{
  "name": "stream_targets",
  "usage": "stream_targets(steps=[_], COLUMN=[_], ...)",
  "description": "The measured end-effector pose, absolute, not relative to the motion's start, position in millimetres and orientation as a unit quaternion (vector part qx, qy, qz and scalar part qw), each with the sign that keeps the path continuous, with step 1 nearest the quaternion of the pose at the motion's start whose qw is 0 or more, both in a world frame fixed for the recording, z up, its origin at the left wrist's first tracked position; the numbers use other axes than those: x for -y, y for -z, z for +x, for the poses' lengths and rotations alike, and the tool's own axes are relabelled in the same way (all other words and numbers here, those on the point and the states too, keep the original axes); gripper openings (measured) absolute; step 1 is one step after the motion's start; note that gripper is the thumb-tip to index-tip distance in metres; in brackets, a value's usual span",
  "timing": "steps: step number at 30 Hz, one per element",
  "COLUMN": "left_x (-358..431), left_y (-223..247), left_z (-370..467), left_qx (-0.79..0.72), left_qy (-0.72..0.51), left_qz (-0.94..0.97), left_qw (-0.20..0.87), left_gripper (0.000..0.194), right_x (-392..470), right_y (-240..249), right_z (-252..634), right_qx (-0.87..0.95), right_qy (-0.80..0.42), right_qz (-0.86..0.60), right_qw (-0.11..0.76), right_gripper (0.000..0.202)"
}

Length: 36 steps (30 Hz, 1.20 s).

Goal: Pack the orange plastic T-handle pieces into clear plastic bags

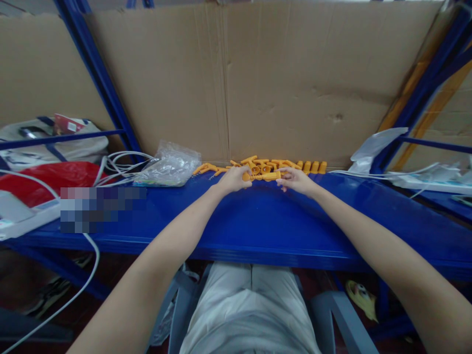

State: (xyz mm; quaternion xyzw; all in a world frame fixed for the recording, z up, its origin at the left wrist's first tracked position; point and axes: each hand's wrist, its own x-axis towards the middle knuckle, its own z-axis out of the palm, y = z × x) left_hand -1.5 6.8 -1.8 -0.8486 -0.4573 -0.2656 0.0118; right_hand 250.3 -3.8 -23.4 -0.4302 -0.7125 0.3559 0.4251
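Both hands are at the back of the blue table, close to the cardboard. My left hand (235, 180) is closed on a yellow plastic piece with a round end (247, 176). Facing it, my right hand (295, 180) pinches the end of a long yellow plastic piece (268, 176) that lies between the hands. Whether the two pieces are joined is too small to tell. Just behind lie several yellow T-shaped handles (250, 160); some at the left show thin spiral metal ends, like corkscrews. Several short yellow sleeves (315, 167) stand in a row right of them.
A clear plastic bag (169, 164) and white cables (120, 160) lie on the left, near a red bag (55, 182). A cardboard sheet (295, 83) closes off the back of the blue table (265, 226). White power strips sit at both sides.
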Motion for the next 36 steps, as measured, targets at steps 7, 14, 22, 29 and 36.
stream_targets(steps=[7,14,22,29,36], left_x=[-9,-8,-6,-6,-6], left_y=[4,0,-3,-1,1], left_z=[-2,-2,-2,-1,0], left_qx=[0.458,0.460,0.459,0.447,0.444], left_qy=[0.256,0.275,0.279,0.285,0.290], left_qz=[-0.850,-0.844,-0.844,-0.848,-0.847], left_qw=[0.045,0.014,-0.010,0.010,0.048], left_gripper=[0.032,0.029,0.025,0.031,0.033], right_x=[13,4,2,16,27], right_y=[16,22,19,10,4], right_z=[251,253,254,250,244], right_qx=[0.712,0.745,0.773,0.747,0.678], right_qy=[-0.379,-0.346,-0.288,-0.321,-0.367], right_qz=[-0.434,-0.383,-0.359,-0.427,-0.505], right_qw=[0.402,0.423,0.437,0.395,0.387], right_gripper=[0.030,0.036,0.044,0.045,0.050])
